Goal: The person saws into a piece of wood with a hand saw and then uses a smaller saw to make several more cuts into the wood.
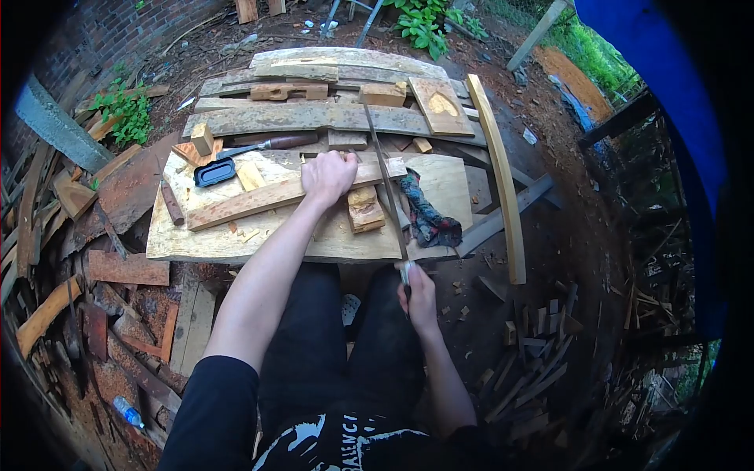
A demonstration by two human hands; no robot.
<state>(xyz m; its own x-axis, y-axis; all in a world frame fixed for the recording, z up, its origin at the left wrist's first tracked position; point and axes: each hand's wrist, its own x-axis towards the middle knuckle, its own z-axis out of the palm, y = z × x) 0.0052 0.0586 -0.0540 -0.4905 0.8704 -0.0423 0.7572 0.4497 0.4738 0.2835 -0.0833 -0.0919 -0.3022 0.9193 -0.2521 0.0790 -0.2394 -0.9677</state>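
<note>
My left hand (329,177) is closed over a long wooden strip (259,201), pressing it down on the pale wooden board (306,245). A long, narrow saw (382,169) crosses the strip near its right end, its blade pointing away from me. Its handle is in my right hand (419,297), below the board's front edge. A notched wood block (364,210) lies just left of the blade. Right of the blade is a crumpled patterned cloth (430,216). A black tray (214,173) and a chisel-like tool (267,144) with a brown handle lie at the left.
Weathered planks (275,119) form the far part of the bench, with a carved board (441,106) on them. A long curved beam (499,180) stands along the right side. Scrap wood (538,345) litters the ground, and a plastic bottle (128,411) lies at lower left.
</note>
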